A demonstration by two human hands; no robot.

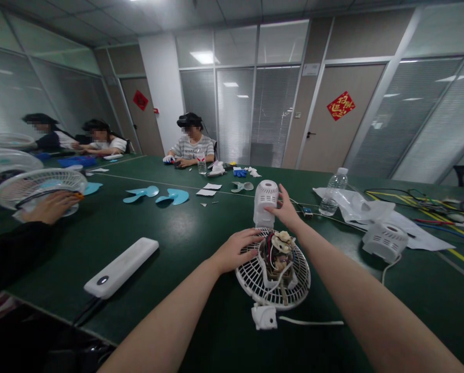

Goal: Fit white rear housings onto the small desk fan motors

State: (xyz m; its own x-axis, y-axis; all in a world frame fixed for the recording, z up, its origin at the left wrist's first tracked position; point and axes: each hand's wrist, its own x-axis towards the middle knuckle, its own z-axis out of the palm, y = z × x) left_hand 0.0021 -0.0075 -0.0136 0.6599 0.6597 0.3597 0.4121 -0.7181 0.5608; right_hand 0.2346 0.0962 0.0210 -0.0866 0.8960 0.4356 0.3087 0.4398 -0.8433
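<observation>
In the head view, my right hand (288,210) holds a white vented motor cover (266,199) upright, just behind the fan. My left hand (235,251) lies with fingers stretched out over the edge of a round white fan grille (251,280), fingertips close to the motor. The exposed fan motor (281,256), with its wires and a cream-coloured gear part, sits on the grille. A small white box-like part (264,317) with a white cord is at the grille's near edge.
A white power bank (123,267) lies left, with blue fan blades (173,196) farther back. On the right are another white motor cover (386,242), a water bottle (334,191) and loose cables (422,199). A co-worker's hand (51,207) holds a fan grille (41,181) at left.
</observation>
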